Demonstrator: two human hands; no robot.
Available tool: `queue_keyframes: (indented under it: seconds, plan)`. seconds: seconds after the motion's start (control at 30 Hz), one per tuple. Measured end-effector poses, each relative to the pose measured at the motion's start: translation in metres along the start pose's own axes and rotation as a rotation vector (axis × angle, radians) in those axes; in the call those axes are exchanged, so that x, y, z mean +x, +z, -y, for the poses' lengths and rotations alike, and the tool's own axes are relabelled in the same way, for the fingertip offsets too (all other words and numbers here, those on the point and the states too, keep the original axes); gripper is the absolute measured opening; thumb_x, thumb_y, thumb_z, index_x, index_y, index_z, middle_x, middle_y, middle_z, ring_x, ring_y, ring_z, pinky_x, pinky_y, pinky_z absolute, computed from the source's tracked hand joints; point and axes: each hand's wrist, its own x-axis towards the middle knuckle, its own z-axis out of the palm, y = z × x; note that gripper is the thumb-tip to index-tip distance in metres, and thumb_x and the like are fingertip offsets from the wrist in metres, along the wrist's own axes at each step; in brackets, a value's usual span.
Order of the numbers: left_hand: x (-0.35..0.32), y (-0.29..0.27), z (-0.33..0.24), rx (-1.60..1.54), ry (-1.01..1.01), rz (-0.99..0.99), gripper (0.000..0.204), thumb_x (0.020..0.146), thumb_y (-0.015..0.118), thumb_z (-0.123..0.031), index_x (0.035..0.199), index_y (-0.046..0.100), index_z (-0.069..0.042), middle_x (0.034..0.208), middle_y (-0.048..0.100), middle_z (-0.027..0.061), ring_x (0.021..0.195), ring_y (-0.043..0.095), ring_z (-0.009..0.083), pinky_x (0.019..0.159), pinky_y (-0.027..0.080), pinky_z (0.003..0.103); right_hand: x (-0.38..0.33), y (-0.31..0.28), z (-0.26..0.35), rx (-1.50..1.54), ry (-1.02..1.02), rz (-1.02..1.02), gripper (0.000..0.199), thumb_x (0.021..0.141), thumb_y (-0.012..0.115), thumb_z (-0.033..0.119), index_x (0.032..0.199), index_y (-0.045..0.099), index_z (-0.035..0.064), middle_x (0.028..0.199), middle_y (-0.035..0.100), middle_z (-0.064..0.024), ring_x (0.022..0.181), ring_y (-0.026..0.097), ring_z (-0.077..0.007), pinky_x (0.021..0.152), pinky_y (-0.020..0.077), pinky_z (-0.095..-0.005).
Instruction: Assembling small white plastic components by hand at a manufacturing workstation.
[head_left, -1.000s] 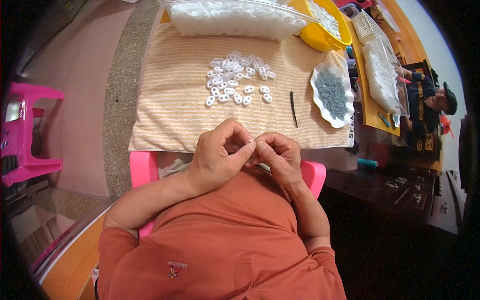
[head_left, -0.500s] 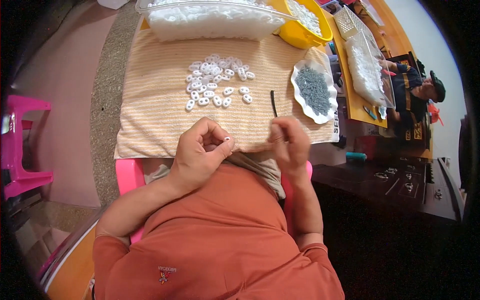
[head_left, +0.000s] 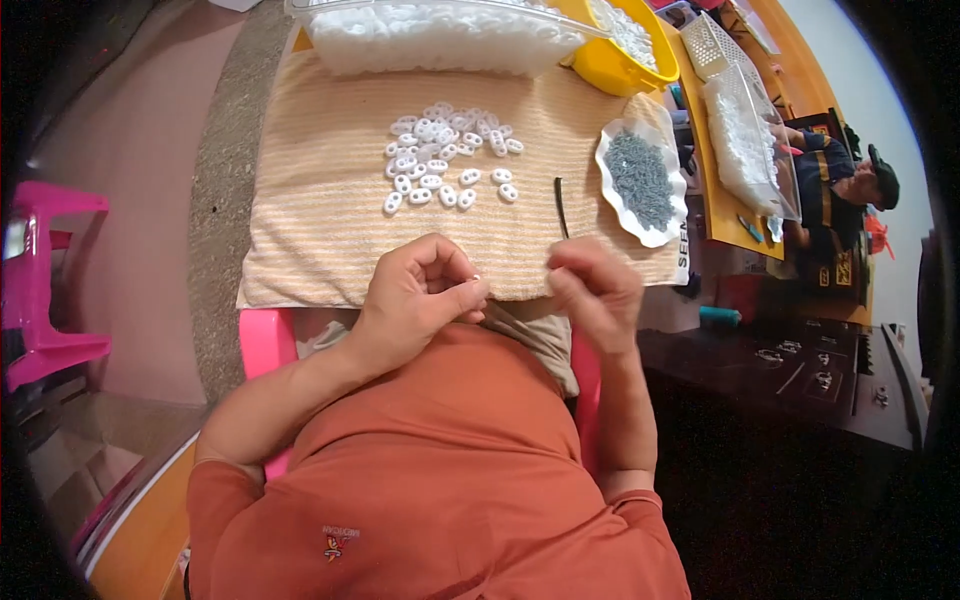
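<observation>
Two hands apart: left hand (head_left: 418, 292) grip pinches small white piece (head_left: 476, 279), axis unclear; right hand (head_left: 598, 290) grip unclear.

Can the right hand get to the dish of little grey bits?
Probably yes. The right hand sits just below the white dish of grey bits, with only bare striped towel between them.

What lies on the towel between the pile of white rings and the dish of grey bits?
A thin black stick on the striped towel, seen in the head view.

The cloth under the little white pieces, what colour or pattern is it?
The cloth is pale orange-beige with fine cream stripes, seen in the head view.
</observation>
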Motion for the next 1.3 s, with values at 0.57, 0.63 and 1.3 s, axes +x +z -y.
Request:
queue_keyframes:
  seconds: [0.57,0.63,1.3]
  plan:
    - [0.001,-0.006,0.002,-0.149,-0.081,0.051,0.013,0.087,0.065,-0.007,0.093,0.056,-0.001,0.084,0.062,0.0053,0.075,0.063,0.0115,0.068,0.055,0.023,-0.009,0.051,-0.007,0.249,0.036,0.06,0.005,0.083,0.062,-0.004,0.088,0.063,-0.0035,0.087,0.061,-0.0077,0.075,0.059,-0.0123,0.065,0.0491,-0.0233]
    - [0.001,-0.005,0.002,-0.159,-0.093,0.051,0.013,0.087,0.065,-0.007,0.095,0.057,0.0,0.085,0.063,0.0059,0.076,0.063,0.0119,0.068,0.055,0.023,-0.009,0.052,-0.007,0.271,0.061,0.045,0.004,0.085,0.061,-0.003,0.089,0.062,-0.0033,0.087,0.061,-0.007,0.074,0.059,-0.0115,0.065,0.0491,-0.0229]
    - [0.003,-0.009,0.008,-0.216,-0.154,-0.019,0.02,0.088,0.063,-0.003,0.107,0.062,0.001,0.093,0.067,0.0082,0.081,0.066,0.012,0.075,0.056,0.024,-0.006,0.054,-0.015,0.412,0.255,0.063,0.011,0.092,0.057,0.007,0.095,0.061,-0.0024,0.082,0.062,-0.0038,0.071,0.058,-0.0088,0.065,0.0507,-0.0228]
